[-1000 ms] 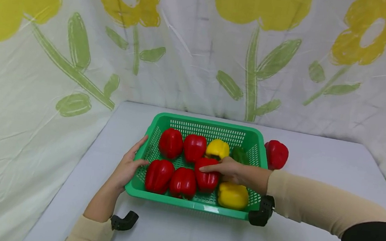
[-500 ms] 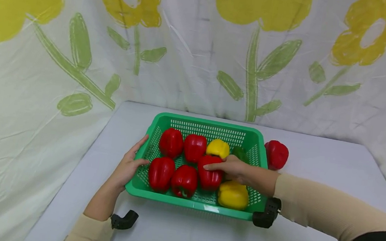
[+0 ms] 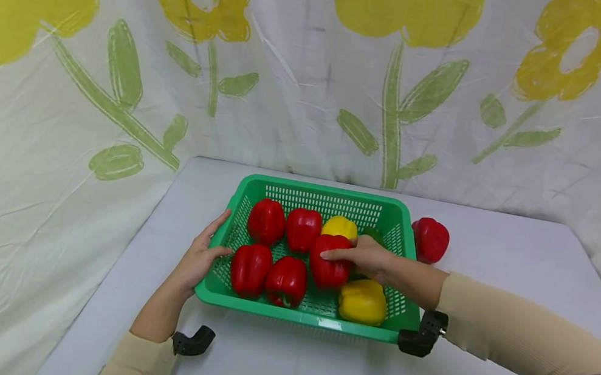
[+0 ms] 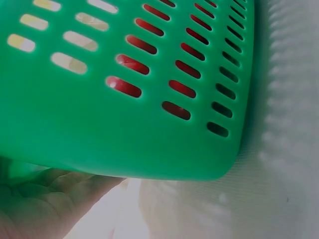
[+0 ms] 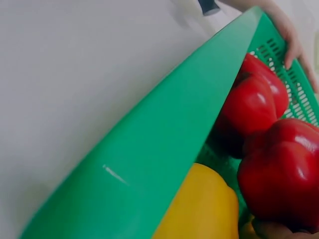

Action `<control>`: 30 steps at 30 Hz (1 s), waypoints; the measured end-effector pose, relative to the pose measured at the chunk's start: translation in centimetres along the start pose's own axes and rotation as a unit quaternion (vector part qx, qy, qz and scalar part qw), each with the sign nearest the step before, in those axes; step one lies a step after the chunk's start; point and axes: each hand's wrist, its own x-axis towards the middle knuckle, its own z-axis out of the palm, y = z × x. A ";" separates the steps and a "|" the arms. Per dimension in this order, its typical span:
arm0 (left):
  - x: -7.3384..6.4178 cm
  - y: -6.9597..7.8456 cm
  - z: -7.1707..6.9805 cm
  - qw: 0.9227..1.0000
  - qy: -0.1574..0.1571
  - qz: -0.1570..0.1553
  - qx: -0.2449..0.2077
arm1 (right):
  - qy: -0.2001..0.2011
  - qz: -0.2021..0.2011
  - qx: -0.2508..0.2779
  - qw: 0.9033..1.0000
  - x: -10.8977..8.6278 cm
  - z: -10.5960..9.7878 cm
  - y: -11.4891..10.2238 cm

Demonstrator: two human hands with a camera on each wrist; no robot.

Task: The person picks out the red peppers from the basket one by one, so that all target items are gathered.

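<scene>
In the head view the right hand (image 3: 367,258) pinches a red pepper (image 3: 328,266) over the green basket (image 3: 265,310), well apart from the left hand (image 3: 198,263), spread against the basket's left end. Left wrist alone shows the slotted outer wall (image 4: 99,134) close; right wrist instead shows a yellow pepper (image 5: 204,209) inside.

Green basket (image 5: 149,134) with red and yellow peppers, a hand at each end of the view.
Rim runs diagonally, lower left to upper right; white tabletop (image 5: 84,74) outside it. Yellow pepper (image 5: 202,209) low, partly hidden by rim. Nearest red pepper (image 5: 286,174) at right, glossy, right hand (image 5: 271,230) just under it, only a bit visible at bottom edge. Two more up the basket: middle red pepper (image 5: 249,107) overlapping far red pepper (image 5: 274,82). Left hand (image 5: 289,35) on far end wall, thumb inside. Dark device (image 5: 208,6) at top, cut off.
</scene>
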 end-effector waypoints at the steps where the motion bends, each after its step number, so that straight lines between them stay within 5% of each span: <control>1: 0.0 0.0 0.0 1.000 0.000 -0.001 -0.001 | 0.001 -0.001 0.002 1.000 -0.1 -0.1 0.0; 30: 0.0 0.0 0.0 1.000 -0.001 0.000 -0.005 | 0.006 -0.076 0.018 0.997 -2.5 -2.8 -1.4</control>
